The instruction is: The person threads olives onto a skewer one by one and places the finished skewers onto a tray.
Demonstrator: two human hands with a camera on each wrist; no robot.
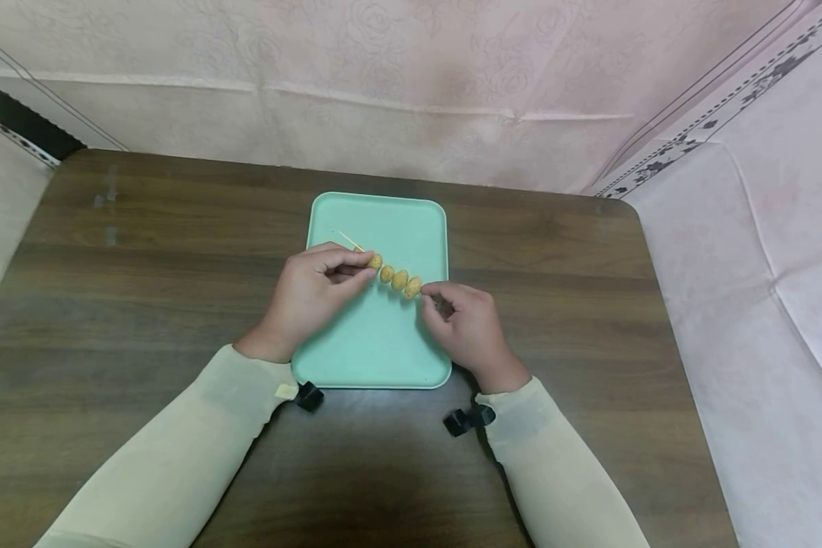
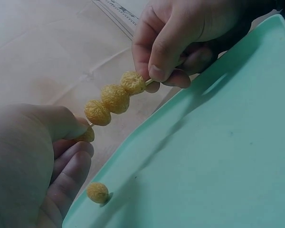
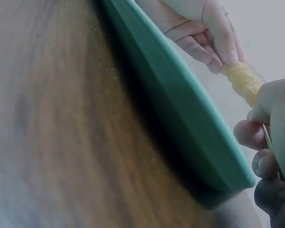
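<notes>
Over the tray, a thin wooden skewer carries several wrinkled golden balls in a row, tilted down toward the right. My left hand pinches the leftmost ball between thumb and fingers, and the skewer's bare pointed end shows beyond it. At the other end, my right hand grips the skewer just behind the last ball, its thumb and fingers curled round the stick. One loose golden ball lies on the tray near the left hand's fingers in the left wrist view.
The mint-green tray with a low raised rim lies on a dark wood table. Pale patterned cloth hangs behind the table's far edge, and more cloth is at the right. Both wrists carry small black camera mounts.
</notes>
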